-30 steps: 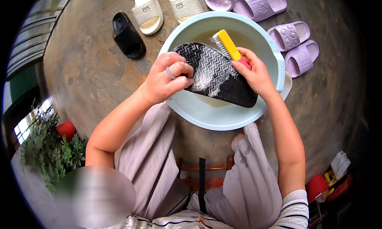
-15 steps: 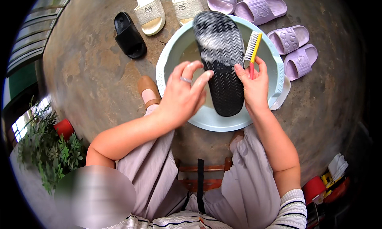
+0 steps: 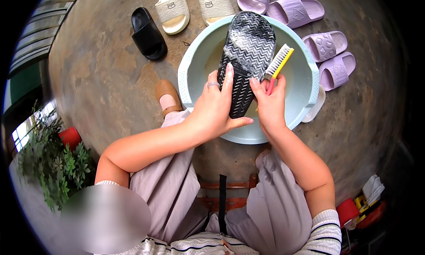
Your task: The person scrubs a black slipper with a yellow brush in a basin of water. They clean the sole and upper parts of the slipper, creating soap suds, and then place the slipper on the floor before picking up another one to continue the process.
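A black slipper (image 3: 248, 56) is held sole up over the light blue basin (image 3: 182, 78). White suds lie on its zigzag tread, mostly toward the far end. My left hand (image 3: 212, 106) is at the slipper's near left edge, one finger flat on the sole, another at the edge, the thumb stretched past the heel. My right hand (image 3: 271, 105) grips the right edge, thumb on the sole. The same hand also holds a scrubbing brush (image 3: 280, 62) with a yellow and red handle, white bristles toward the slipper. The fingers behind the slipper are hidden.
Cloudy water shows in the basin. Beyond it stand another black slipper (image 3: 149, 33), cream slippers (image 3: 173, 11) and several lilac slippers (image 3: 295, 11). A white object (image 3: 315, 105) sits against the basin's right side. Potted greenery (image 3: 57, 166) is at left, a red container (image 3: 348, 212) at lower right.
My left hand has come onto the slipper's near end from beside it. The slipper has tilted, its heel shifting left. My right hand and the brush have moved slightly left and lower.
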Motion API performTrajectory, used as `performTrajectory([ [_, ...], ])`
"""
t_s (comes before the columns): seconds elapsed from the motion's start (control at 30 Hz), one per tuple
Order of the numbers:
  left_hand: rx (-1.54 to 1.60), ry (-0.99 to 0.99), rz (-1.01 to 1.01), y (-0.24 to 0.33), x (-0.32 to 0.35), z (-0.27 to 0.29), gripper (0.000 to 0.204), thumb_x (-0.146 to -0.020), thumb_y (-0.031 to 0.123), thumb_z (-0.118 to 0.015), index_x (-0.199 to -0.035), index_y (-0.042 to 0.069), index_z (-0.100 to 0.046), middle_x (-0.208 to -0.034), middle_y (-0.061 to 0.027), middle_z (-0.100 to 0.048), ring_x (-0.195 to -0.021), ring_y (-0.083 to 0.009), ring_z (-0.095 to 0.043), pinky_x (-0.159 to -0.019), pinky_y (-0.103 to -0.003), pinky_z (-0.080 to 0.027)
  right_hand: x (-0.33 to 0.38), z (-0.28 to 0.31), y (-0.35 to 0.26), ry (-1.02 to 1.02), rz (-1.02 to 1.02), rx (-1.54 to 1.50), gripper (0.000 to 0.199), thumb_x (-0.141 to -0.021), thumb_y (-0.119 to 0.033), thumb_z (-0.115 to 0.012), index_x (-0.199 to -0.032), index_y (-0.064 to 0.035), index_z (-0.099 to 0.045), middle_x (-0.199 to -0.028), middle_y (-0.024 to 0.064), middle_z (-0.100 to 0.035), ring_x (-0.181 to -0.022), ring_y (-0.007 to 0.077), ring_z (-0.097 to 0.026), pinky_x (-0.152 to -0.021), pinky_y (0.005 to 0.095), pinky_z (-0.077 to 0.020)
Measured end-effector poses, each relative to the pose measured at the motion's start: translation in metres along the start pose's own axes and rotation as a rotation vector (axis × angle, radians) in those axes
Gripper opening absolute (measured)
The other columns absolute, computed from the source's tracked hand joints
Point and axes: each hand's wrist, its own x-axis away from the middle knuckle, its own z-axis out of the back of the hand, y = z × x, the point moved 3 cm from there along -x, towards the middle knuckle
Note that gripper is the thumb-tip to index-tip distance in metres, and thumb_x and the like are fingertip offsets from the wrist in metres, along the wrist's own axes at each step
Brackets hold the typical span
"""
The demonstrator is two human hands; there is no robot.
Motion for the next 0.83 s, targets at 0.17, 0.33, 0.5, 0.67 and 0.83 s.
performTrajectory([
  [0.17, -0.145, 0.071, 0.012, -0.009, -0.016, 0.016, 0.122, -0.062, 0.029, -0.09, -0.158, -0.001, -0.022, -0.139, -0.037, -0.039, -0.118, -0.0524, -0.053, -0.1, -0.053, -0.05, -0.002, -0.007, -0.009, -0.085, -0.012, -0.072, 0.054, -0.098, -0.013, -0.072, -0.136, -0.0021, -0.036, -0.09, 0.0, -0.053, -0.081, 0.0069, -0.057, -0.066, 0.0229, -0.0513],
  [0.33, -0.087, 0.122, 0.037, -0.021, -0.019, 0.033, 0.118, -0.061, 0.027, -0.088, -0.157, 0.0, -0.025, -0.133, -0.0276, -0.048, -0.117, -0.0471, -0.055, -0.096, -0.05, -0.052, -0.019, 0.026, -0.042, -0.122, 0.507, 0.695, 0.066, -0.095, -0.024, -0.075, -0.152, -0.0118, -0.043, -0.1, 0.0068, -0.064, -0.078, 0.0168, -0.067, -0.063, 0.0299, -0.0546],
  [0.5, -0.102, 0.122, 0.077, -0.037, -0.015, 0.041, 0.12, -0.056, 0.029, -0.094, -0.152, -0.006, -0.031, -0.118, -0.0236, -0.051, -0.101, -0.0415, -0.06, -0.089, -0.047, -0.054, -0.025, 0.024, -0.057, -0.076, 0.712, 1.075, 0.056, -0.093, -0.024, -0.076, -0.146, -0.0296, -0.059, -0.088, 0.0072, -0.059, -0.067, 0.0221, -0.061, -0.06, 0.037, -0.0513],
  [0.67, -0.064, 0.161, 0.07, -0.03, -0.016, 0.037, 0.116, -0.057, 0.026, -0.094, -0.151, -0.006, -0.034, -0.123, -0.0239, -0.049, -0.103, -0.0421, -0.06, -0.089, -0.046, -0.054, 0.003, -0.017, -0.053, -0.286, 0.886, 1.138, 0.051, -0.094, -0.024, -0.074, -0.143, -0.0333, -0.063, -0.078, 0.0074, -0.053, -0.061, 0.025, -0.058, -0.056, 0.0399, -0.0499],
  [0.83, -0.178, 0.112, 0.02, -0.02, -0.01, 0.043, 0.118, -0.061, 0.027, -0.094, -0.156, -0.003, -0.031, -0.134, -0.0229, -0.044, -0.118, -0.0411, -0.056, -0.095, -0.044, -0.054, -0.028, -0.01, -0.065, -0.194, 0.813, 1.09, 0.049, -0.096, -0.016, -0.072, -0.144, -0.0213, -0.063, -0.078, 0.012, -0.063, -0.063, 0.0217, -0.059, -0.061, 0.038, -0.0498],
])
